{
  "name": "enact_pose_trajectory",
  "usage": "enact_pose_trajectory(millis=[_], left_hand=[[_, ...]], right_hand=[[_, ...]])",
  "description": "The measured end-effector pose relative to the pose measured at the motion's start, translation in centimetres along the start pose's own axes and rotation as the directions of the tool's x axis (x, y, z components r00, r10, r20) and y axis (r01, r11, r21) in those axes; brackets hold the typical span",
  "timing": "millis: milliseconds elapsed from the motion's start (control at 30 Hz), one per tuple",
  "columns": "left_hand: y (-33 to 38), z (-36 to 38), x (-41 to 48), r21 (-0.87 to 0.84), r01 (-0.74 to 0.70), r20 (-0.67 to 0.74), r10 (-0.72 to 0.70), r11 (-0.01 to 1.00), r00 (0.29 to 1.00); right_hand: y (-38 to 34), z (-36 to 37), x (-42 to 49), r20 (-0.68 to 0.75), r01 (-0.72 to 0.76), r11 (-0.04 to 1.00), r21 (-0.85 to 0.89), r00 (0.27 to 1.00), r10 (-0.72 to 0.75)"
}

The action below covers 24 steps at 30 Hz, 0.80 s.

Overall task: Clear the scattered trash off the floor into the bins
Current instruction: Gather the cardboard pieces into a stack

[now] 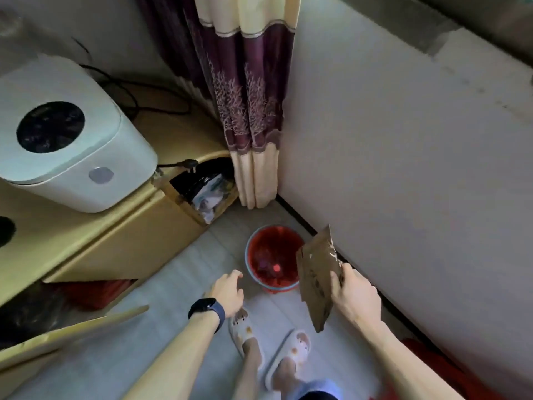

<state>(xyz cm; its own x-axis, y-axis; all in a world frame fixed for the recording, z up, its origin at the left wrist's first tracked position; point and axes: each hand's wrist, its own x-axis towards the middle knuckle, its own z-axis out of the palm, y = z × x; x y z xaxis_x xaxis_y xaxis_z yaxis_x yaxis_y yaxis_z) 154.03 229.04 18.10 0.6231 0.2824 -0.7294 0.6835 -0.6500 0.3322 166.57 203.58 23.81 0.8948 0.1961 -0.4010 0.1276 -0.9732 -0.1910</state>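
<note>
So the person is standing over the red bin point(247, 255), which sits on the floor point(184, 267) in the corner where the wall meets the curtain point(248, 111), and this looks like the drop-off part of 1 trash run. The right hand point(354, 293) has its fingers and thumb pinched around the edge of a flat brown bag point(317, 272), maybe paper or foil, hard to say. The bag is up off the floor, tilted, and from this angle its near edge overlaps the bin's right rim, though it's honestly hard to tell whether it's really above the opening or just beside it. The left hand point(227, 293), the one with the dark watch point(206, 308), hangs loose near the bin's left side, fingers softly curled and holding nothing. The bin has a red liner and some dark stuff already inside, too murky to name. Next move is probably simple: swing the bag inward so it's properly over the mouth, tip it narrow-end down since it looks about as long as the bin is wide, then let go. The free hand could steady the rim if the bin wants to slide. There also seems to be a 2nd bin with a black liner point(187, 180) tucked beside the counter point(57, 226) that carries a white appliance point(66, 140), and it looks stuffed already. No other loose trash shows on the floor around the slippers point(242, 327) from here.
</note>
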Motion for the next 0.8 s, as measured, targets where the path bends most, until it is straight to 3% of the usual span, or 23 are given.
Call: enact_pose_trajectory(millis=[233, 500, 633, 800], left_hand=[[-2.8, 5.3, 13.1, 0.031, 0.041, 0.055, -0.042, 0.999, 0.998], [-4.0, 12.7, 20.7, 0.021, 0.071, 0.083, -0.072, 0.997, 0.994], [-4.2, 15.6, 23.9, 0.155, -0.012, 0.001, 0.012, 0.988, 1.0], [-5.4, 18.0, 27.5, 0.275, -0.015, -0.049, 0.03, 0.961, 0.998]], right_hand=[[-1.8, 10.3, 13.1, 0.004, 0.082, 0.997, -0.006, 0.997, -0.082], [0.1, 19.6, 19.0, 0.023, 0.136, 0.989, 0.053, 0.99, -0.137], [1.3, 24.1, 20.6, 0.087, 0.1, 0.994, 0.051, 0.991, -0.104], [1.7, 29.3, 22.6, 0.152, 0.055, 0.997, 0.047, 0.987, -0.061]])
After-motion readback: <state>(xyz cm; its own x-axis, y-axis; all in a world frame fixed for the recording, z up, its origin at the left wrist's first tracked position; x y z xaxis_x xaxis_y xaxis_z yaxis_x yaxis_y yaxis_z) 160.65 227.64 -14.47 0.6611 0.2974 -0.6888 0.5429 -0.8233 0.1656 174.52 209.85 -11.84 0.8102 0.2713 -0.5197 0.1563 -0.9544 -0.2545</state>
